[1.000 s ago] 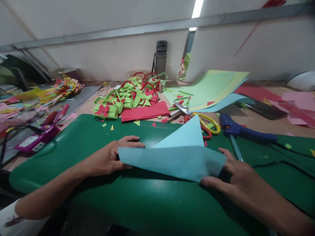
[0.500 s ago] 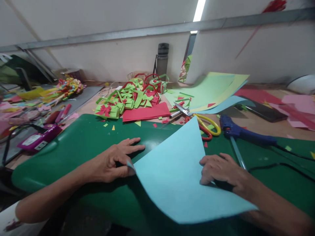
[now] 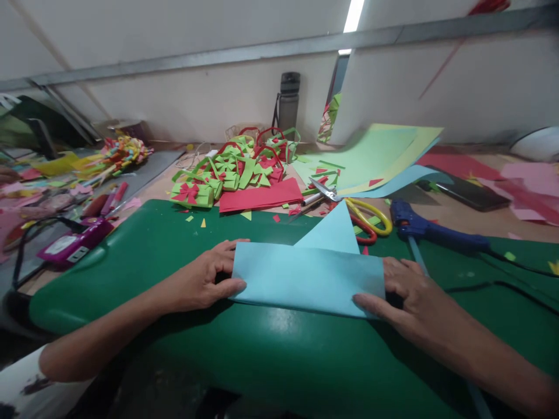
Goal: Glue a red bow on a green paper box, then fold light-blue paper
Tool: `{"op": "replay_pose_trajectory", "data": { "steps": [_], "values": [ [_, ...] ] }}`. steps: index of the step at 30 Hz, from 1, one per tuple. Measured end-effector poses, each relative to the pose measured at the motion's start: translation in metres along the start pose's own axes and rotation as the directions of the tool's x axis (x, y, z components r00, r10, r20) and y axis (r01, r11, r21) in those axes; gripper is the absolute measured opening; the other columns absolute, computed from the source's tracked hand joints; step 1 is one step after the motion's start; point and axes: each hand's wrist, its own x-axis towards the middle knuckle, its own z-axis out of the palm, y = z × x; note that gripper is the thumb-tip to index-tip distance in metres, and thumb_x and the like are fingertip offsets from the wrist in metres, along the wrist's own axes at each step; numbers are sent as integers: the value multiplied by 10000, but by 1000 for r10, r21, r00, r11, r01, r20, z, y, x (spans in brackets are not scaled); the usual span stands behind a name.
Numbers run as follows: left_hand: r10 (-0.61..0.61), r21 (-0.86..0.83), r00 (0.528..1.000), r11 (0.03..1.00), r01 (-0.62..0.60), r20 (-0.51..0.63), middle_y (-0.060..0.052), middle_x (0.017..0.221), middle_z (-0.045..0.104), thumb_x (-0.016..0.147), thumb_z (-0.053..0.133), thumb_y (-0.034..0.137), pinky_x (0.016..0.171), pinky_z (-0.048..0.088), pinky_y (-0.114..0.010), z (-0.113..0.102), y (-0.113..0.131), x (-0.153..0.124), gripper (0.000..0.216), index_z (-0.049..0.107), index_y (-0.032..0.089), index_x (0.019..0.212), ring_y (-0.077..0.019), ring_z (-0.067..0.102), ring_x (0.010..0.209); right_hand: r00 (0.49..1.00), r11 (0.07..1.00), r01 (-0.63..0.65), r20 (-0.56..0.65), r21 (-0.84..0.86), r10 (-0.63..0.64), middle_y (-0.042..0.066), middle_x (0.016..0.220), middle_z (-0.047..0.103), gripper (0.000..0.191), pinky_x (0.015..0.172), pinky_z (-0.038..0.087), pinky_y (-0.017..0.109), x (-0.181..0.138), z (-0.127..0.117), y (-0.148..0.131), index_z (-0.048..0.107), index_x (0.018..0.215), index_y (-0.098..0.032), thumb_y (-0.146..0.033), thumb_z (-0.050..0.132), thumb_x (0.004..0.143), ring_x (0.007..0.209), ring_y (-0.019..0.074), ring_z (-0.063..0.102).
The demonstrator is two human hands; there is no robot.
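A light blue sheet of paper (image 3: 305, 276) lies folded over on a dark green mat (image 3: 174, 238), with one triangular corner sticking up behind the fold. My left hand (image 3: 205, 279) pinches the sheet's left edge, thumb on top. At the right edge my right hand (image 3: 406, 297) grips the sheet, thumb pressed on its lower corner and fingers behind it.
Behind the mat lie yellow-and-red scissors (image 3: 362, 215), a blue glue gun (image 3: 428, 230) with its cord, a red sheet (image 3: 262, 196), a heap of green-and-red paper pieces (image 3: 236, 166), large green and yellow sheets (image 3: 375, 154), a grey bottle (image 3: 288, 105) and a phone (image 3: 474, 195). A magenta device (image 3: 72, 244) sits at the left.
Half a second ago the blue sheet was opened out toward me. Now its near part is folded back up over itself, and both hands hold its ends.
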Motion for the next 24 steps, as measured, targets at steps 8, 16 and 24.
{"op": "replay_pose_trajectory", "data": {
  "steps": [8, 16, 24],
  "values": [
    [6, -4, 1000, 1000, -6, -13, -8, 826, 634, 853, 562, 294, 1095, 225, -384, 2, -4, 1, 275, 463, 200, 614, -244, 315, 1340, 999, 999, 36, -32, -19, -37, 73, 882, 629, 285, 834, 342, 490, -1, 6, 8, 551, 625, -221, -457, 542, 786, 932, 316, 529],
    [41, 13, 999, 999, -41, -30, -31, 909, 646, 857, 592, 298, 1068, 271, -358, 2, -4, 0, 233, 526, 196, 658, -236, 289, 1354, 993, 994, 106, -54, -24, -107, 65, 852, 634, 314, 824, 342, 497, 0, 9, 13, 564, 592, -222, -452, 544, 806, 939, 320, 541],
    [60, 36, 998, 998, -59, -33, -48, 973, 642, 859, 593, 286, 1065, 280, -367, 4, -6, -1, 166, 581, 194, 721, -234, 288, 1352, 985, 988, 149, -80, -37, -152, 73, 909, 639, 265, 837, 317, 505, -2, 12, 17, 597, 648, -223, -421, 554, 819, 987, 331, 531]
  ]
}}
